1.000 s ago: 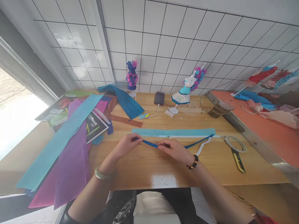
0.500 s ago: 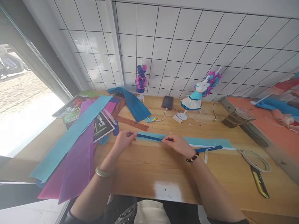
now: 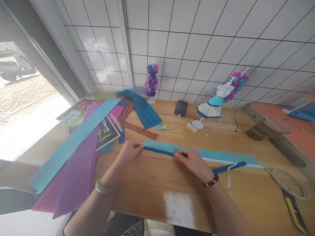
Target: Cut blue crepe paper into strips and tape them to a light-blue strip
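A narrow dark blue strip [image 3: 159,150] stretches between my hands along the near edge of a light teal strip [image 3: 221,155] lying on the table. My left hand [image 3: 130,152] pinches the blue strip at its left end. My right hand [image 3: 190,161] pinches it farther right, and the strip's other end shows beyond my wrist. White tape [image 3: 254,166] runs along the teal strip's near edge, right of my right hand. A curled whitish strip [image 3: 228,175] hangs over the blue strip's right part.
Purple sheets [image 3: 76,173], a long light blue sheet [image 3: 73,141] and magazines [image 3: 108,131] lie left. Behind stand two small dressed figures [image 3: 152,82] [image 3: 214,101]. A tape roll [image 3: 290,183], a yellow cutter [image 3: 295,211] and a lidded cup [image 3: 267,129] are right.
The blue strip between my hands has moved nearer to me, from over the teal strip to its near edge. The view has shifted slightly.
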The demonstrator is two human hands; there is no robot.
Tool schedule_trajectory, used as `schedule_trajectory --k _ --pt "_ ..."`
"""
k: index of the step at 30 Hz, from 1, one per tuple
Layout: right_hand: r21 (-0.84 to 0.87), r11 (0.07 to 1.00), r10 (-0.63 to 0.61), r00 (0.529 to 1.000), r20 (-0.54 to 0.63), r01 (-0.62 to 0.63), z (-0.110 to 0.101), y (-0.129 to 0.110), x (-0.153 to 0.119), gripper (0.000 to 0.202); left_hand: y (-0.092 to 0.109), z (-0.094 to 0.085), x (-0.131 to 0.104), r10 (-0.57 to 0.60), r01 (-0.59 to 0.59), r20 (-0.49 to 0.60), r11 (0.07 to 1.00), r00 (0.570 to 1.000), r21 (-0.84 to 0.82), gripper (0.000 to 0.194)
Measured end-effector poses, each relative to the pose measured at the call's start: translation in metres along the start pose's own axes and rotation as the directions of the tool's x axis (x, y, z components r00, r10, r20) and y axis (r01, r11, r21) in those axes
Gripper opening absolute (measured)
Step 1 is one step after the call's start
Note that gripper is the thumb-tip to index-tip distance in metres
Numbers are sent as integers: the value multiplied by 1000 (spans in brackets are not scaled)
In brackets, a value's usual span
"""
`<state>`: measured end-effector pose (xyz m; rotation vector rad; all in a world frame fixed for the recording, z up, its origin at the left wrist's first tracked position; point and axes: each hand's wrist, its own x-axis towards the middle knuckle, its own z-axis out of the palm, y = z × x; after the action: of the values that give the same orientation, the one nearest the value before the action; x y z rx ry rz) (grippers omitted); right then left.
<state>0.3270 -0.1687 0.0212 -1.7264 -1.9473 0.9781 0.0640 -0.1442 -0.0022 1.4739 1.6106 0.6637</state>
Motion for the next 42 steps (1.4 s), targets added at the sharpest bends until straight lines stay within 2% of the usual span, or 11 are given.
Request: schedule_trajectory --k 10,17,25,42 --pt "-91 993 75 997 -7 -76 -1 -3 -4 25 -4 4 5 21 -22 10 997 1000 80 30" --pt "-130 987 88 996 -22 -90 -3 -4 -4 25 1 6 1 6 0 -26 979 1000 202 24" --pt "-201 965 157 985 -71 -168 -3 -1 -2 25 8 9 -1 -6 23 -58 954 998 298 22" --pt "-246 944 208 976 -71 -219 -4 1 0 25 11 9 1 -39 60 -64 930 997 362 23"
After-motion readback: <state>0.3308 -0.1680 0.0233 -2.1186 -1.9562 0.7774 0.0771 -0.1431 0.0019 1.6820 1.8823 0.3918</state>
